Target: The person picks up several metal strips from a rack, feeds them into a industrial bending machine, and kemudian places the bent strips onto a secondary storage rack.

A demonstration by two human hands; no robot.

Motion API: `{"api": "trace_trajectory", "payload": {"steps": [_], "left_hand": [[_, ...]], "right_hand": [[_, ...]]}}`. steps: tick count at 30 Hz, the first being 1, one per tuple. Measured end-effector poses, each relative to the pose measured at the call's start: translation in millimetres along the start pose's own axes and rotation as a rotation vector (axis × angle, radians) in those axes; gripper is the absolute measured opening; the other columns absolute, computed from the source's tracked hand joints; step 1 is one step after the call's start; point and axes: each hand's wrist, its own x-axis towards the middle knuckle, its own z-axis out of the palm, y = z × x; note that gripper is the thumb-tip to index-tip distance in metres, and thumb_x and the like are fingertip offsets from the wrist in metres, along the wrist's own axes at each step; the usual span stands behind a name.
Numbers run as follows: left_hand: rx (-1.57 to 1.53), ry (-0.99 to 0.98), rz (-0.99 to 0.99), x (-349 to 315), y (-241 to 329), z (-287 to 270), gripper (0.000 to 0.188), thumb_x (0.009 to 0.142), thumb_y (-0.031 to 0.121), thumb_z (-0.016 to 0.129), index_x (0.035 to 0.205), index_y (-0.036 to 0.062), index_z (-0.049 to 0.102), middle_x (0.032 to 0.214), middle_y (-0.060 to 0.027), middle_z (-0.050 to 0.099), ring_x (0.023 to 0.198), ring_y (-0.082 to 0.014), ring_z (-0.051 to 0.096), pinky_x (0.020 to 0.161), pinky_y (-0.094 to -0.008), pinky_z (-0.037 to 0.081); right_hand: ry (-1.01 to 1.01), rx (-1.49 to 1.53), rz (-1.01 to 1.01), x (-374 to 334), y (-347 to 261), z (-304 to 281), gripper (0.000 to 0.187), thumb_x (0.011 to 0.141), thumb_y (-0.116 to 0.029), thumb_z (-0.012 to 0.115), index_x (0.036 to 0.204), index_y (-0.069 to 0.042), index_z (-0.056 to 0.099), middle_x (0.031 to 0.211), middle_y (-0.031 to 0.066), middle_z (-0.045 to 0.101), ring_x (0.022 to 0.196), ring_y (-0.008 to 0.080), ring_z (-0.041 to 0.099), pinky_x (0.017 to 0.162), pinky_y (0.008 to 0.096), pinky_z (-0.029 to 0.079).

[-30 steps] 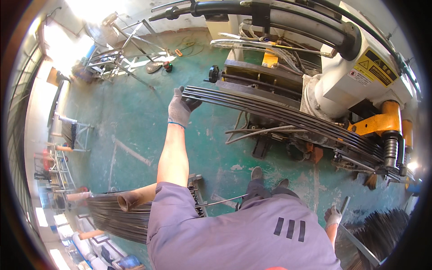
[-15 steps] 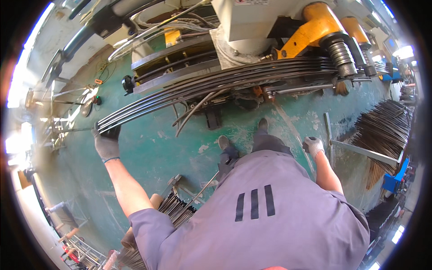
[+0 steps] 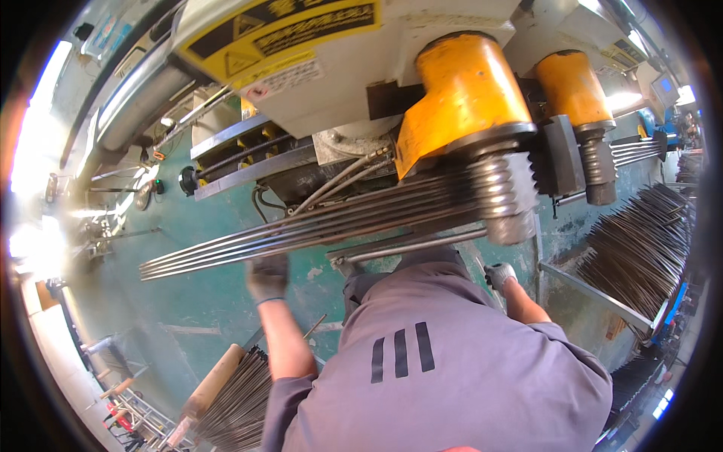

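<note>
Several long, thin metal rods [image 3: 226,245] lie side by side, running left from beneath the machine's orange heads. Their left ends reach out over the floor. My left hand [image 3: 267,280], in a grey glove with dark fingers, is just under the near edge of the rods, inward from their ends. It is blurred, and whether it touches a rod does not show. My right hand [image 3: 498,276], gloved the same way, hangs low on my right with its fingers curled in. No object shows in it.
Two orange machine heads [image 3: 471,98] with ribbed metal columns stand ahead, close above the rods. A large pile of dark rods [image 3: 636,248] rests on a metal rack [image 3: 595,292] at right. More rods [image 3: 237,403] and a cardboard tube [image 3: 211,384] lie at lower left.
My left hand has let go of the rods' left ends and moved inward. I am closer to the machine, whose orange heads look larger. My right hand remains low at my side.
</note>
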Motion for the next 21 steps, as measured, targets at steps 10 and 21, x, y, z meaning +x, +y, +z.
{"api": "trace_trajectory", "payload": {"steps": [10, 21], "left_hand": [[-0.282, -0.208, -0.486, 0.2, -141.6, 86.7, 0.050, 0.108, 0.039, 0.051, 0.150, 0.0112, 0.057, 0.158, -0.0102, 0.054, 0.147, -0.0307, 0.047, 0.124, -0.0497, 0.039], [1.239, -0.654, 0.620, -40.1, -54.3, 115.5, 0.037, 0.108, 0.027, 0.053, 0.137, 0.0057, 0.062, 0.141, -0.0163, 0.063, 0.131, -0.0384, 0.057, 0.109, -0.0546, 0.048]], "right_hand": [[0.079, 0.148, -0.450, 34.3, -90.7, -51.0, 0.029, 0.099, -0.032, 0.072, 0.102, -0.003, 0.077, 0.078, 0.0025, 0.070, 0.063, 0.0123, 0.058, 0.059, 0.0296, 0.046], [0.239, 0.475, -0.615, -76.9, -60.7, 5.1, 0.032, 0.099, -0.024, 0.073, 0.114, 0.005, 0.074, 0.095, 0.0084, 0.077, 0.081, 0.0162, 0.070, 0.076, 0.0304, 0.056]]}}
